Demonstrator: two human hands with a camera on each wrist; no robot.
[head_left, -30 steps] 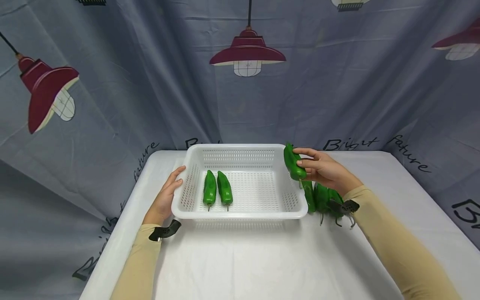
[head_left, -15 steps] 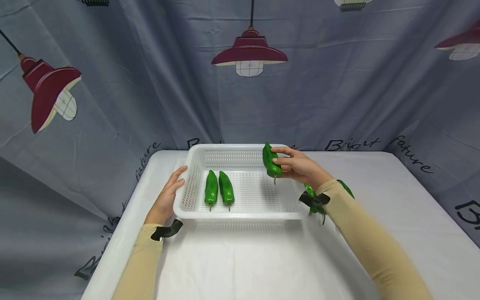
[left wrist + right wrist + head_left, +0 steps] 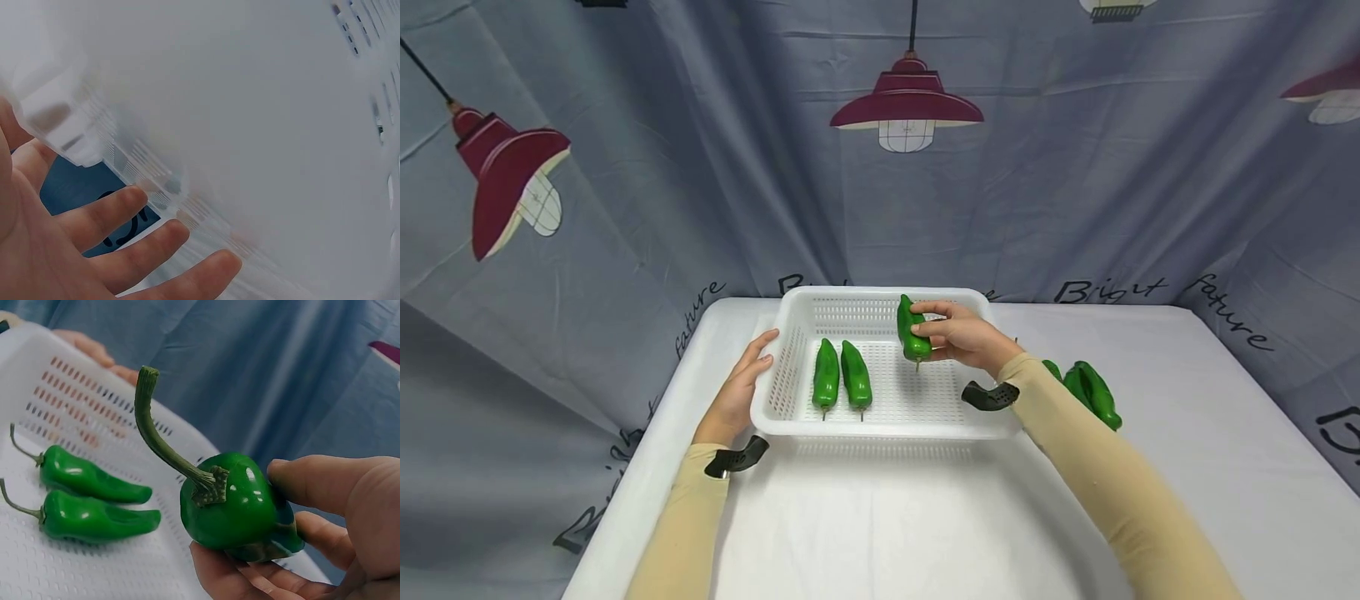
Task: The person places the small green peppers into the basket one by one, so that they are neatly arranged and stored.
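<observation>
A green pepper (image 3: 910, 329) is pinched between the thumb and fingers of my right hand (image 3: 966, 337), over the middle of a white perforated plastic basket (image 3: 880, 431). The right wrist view shows its curved stem (image 3: 153, 434) turned toward the camera. Two more green peppers, a left one (image 3: 825, 375) and a right one (image 3: 855, 375), lie side by side on the basket floor, stems toward the near side. At the basket's left end rests my left hand (image 3: 736, 393), its fingers (image 3: 156, 250) extended and spread along the outer wall.
Several green peppers (image 3: 1093, 396) lie on the white table (image 3: 880, 517) right of the basket, partly covered by the right forearm (image 3: 1097, 467). Behind the table hangs a grey-blue curtain (image 3: 760, 167) printed with lamps and lettering.
My right hand has carried the pepper leftward from the basket's right rim to above its middle, now slightly lower. My left hand keeps its place at the basket's left end.
</observation>
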